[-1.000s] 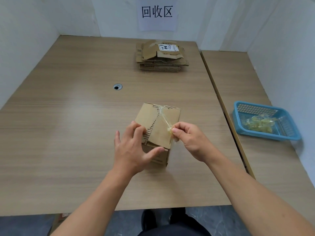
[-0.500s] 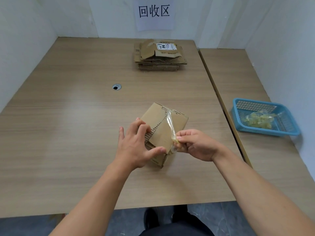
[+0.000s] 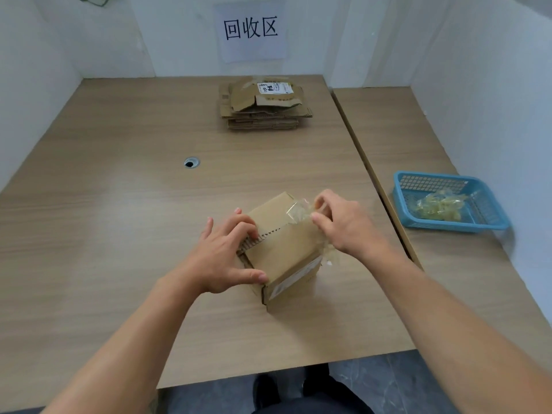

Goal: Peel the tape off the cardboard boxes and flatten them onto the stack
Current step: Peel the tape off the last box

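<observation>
One box (image 3: 286, 252) in play, sitting on the desk (image 3: 119, 234) near the front edge, turned cornerwise to the person. Two bare hands on it. The left hand (image 3: 227, 255) has its grip spread: fingers laid across the top by the jagged flap edge, thumb stretched along the near edge, pressing the box down. The right hand (image 3: 343, 225) has its grip pinched on one strip of clear tape (image 3: 294, 213), which is lifted off the box's far right corner; a crinkled loose end hangs below that hand.

At the back of the desk, under one paper sign (image 3: 251, 31) on the wall, there's one stack (image 3: 263, 109) of flattened cardboard. Several layers, can't count them exactly; the top piece has a white label.

A second desk (image 3: 403, 130) butts up on the right and carries one blue basket (image 3: 490, 210) with a yellowish wad (image 3: 436, 204) of used tape in it. Also one round cable hole (image 3: 191, 162) in the main desk, well left of the stack.
</observation>
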